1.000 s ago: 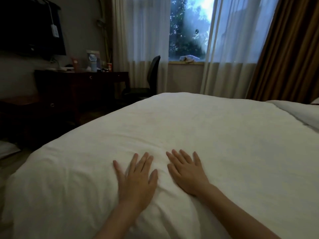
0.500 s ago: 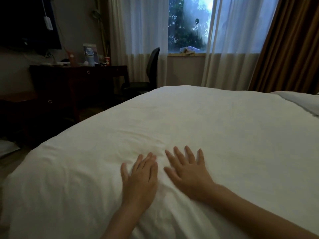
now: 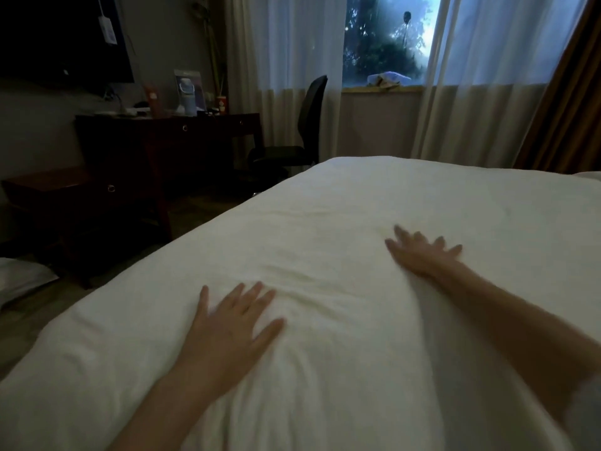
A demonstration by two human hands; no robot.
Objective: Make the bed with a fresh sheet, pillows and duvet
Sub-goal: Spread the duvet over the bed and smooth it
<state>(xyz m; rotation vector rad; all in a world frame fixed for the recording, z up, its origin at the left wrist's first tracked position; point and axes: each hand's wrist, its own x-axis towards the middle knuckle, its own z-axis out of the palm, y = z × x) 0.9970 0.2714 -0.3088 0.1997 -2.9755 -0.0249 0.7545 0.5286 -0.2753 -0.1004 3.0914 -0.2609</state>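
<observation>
Bluish daylight is coming through the window (image 3: 388, 43), sheer curtains (image 3: 286, 76) hanging either side. A black chair (image 3: 302, 125) is standing by a dark desk (image 3: 169, 131), a television (image 3: 58, 37) hanging above.

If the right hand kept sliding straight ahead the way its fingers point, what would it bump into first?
Probably nothing solid. The right hand lies flat on the white duvet, fingers pointing up and to the left across the bed. Only smooth duvet shows ahead, up to the bed's far edge; the office chair stands beyond that, though depth is unclear.
</observation>
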